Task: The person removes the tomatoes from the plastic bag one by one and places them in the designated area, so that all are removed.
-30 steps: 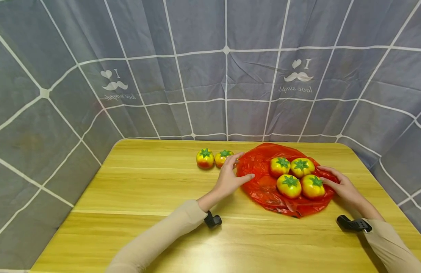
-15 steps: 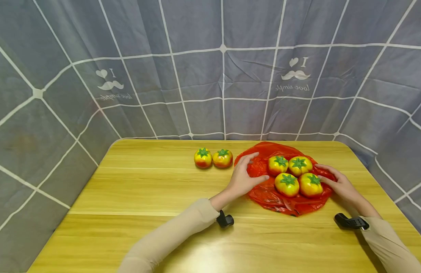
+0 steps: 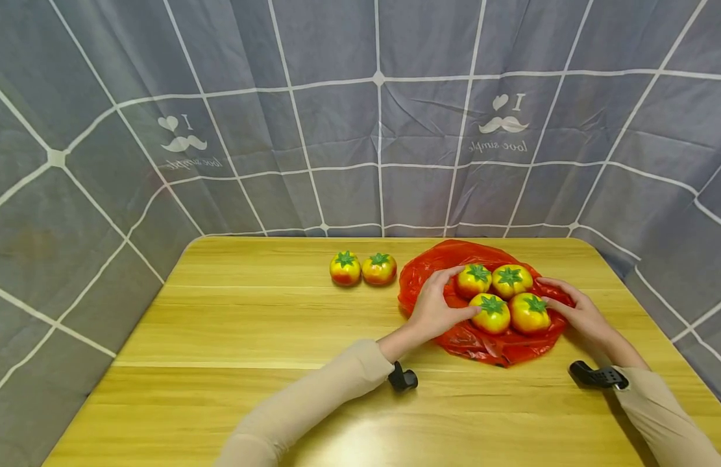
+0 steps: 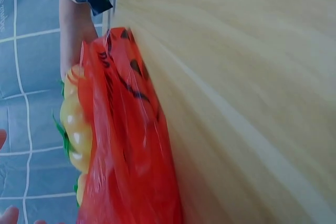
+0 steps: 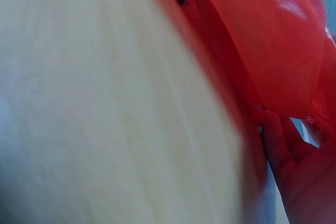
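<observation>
Mirrored "I" [image 3: 520, 102], heart [image 3: 500, 102], moustache [image 3: 503, 125] and "love simple" [image 3: 498, 147] appear in 2 places on the curtain [image 3: 337, 130].

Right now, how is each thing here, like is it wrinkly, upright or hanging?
Red crinkly plastic bag, spread out, wrinkled.
Four round yellow-red fruits with green tops, bunched together, tops up.
Two loose yellow-red fruits, upright, side by side.
Bare left hand, thumb and fingers apart, beside the four fruits.
Bare right hand, touching the bag's right side.
Grey white-lined curtain, hanging, creased.
</observation>
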Motion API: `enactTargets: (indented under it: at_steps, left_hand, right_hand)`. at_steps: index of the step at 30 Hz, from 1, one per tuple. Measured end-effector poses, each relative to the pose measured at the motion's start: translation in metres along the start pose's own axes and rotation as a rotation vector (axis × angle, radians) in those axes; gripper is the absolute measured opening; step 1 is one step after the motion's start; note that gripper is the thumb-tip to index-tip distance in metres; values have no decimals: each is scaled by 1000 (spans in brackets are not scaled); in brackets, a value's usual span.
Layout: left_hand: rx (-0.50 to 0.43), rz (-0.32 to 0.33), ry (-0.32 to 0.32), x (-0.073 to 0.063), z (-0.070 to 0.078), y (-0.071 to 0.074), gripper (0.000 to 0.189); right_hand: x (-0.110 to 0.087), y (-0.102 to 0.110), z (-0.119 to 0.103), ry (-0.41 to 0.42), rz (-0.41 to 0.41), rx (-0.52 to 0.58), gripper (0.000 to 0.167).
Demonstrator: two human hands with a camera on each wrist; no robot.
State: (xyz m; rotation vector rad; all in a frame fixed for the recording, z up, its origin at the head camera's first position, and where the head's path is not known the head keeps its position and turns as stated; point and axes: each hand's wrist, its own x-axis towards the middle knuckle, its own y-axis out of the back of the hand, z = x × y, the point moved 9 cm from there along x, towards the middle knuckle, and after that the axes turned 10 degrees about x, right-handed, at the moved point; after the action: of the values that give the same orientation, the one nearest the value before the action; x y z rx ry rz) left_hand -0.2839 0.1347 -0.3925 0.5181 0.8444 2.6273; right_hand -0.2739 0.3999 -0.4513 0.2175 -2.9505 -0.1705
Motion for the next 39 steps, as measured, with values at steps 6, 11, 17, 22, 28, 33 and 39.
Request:
enactTargets:
  at_steps: [6, 11, 17, 22, 28, 33, 39]
  left_hand:
    - [9, -40, 14, -1, 5, -15, 72]
    - [-25, -65, 51, -2, 5, -27, 71]
    - [-29, -69, 90, -2, 1, -37, 70]
    - [-26, -63, 125, -1, -2, -42, 70]
    - [-40, -65, 197, 1, -12, -53, 70]
    - [-35, -54, 195, 1, -14, -53, 70]
    - [-12, -55, 211, 3, -13, -55, 70]
  right_hand:
    - [0, 0, 2, -8, -8, 32, 40]
    - [0, -1, 2, -6, -23, 79, 39]
    - [2, 0, 0, 16, -28, 19, 39]
    - [2, 0, -3, 49, -31, -31, 40]
    - [3, 0, -4, 57, -34, -30, 42]
    - [3, -1, -4, 40, -36, -12, 42]
    - [3, -1, -4, 29, -30, -33, 40]
